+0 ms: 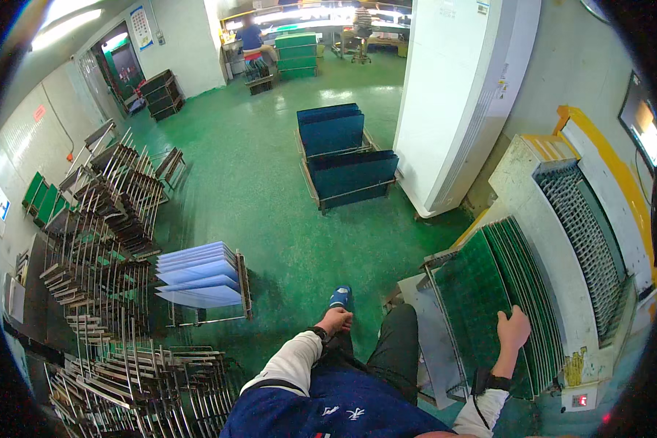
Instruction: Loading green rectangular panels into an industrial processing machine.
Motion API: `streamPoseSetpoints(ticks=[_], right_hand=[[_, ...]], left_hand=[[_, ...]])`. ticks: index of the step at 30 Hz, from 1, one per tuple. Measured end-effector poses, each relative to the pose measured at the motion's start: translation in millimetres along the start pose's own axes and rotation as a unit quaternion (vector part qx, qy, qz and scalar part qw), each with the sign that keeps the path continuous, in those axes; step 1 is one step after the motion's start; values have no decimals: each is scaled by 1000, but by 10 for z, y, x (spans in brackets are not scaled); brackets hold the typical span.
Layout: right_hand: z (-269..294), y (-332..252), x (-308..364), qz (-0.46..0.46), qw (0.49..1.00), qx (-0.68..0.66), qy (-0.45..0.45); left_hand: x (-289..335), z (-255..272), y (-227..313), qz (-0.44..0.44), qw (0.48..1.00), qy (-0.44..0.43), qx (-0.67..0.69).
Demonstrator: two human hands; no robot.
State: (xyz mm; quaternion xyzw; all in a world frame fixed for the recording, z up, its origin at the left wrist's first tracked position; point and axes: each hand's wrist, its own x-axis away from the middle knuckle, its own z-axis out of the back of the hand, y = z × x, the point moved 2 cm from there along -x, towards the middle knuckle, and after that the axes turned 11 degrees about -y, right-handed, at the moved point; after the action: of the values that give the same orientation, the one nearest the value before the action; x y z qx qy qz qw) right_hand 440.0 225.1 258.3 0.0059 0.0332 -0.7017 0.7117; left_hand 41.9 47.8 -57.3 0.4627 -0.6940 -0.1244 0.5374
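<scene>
My right hand is at the upper edges of a row of green circuit board panels, thumb and fingers bent around the edge of one. The panels stand side by side in a metal rack on my right, their lower edges hidden. My left hand hovers in front of my body above my leg, its fingers curled in, with nothing visible in them. Beside the panels, a pale machine has a long slot lined with rows of dark rollers.
A wire rack of whitish sheets stands on the floor at left. Stacked empty metal racks crowd the left wall. Dark blue panels fill a rack ahead, near a tall white cabinet. A person sits far back.
</scene>
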Motion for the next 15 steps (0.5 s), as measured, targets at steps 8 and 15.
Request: streamPoseSetpoints(ticks=[8,15], right_hand=[[8,-28,17,2,1000,-2,11],[53,-8,28,7,1000,-13,-12]], left_hand=[[-45,53,-63,-2,1000,-4,8],[75,-20,46,-9,1000,-21,13]])
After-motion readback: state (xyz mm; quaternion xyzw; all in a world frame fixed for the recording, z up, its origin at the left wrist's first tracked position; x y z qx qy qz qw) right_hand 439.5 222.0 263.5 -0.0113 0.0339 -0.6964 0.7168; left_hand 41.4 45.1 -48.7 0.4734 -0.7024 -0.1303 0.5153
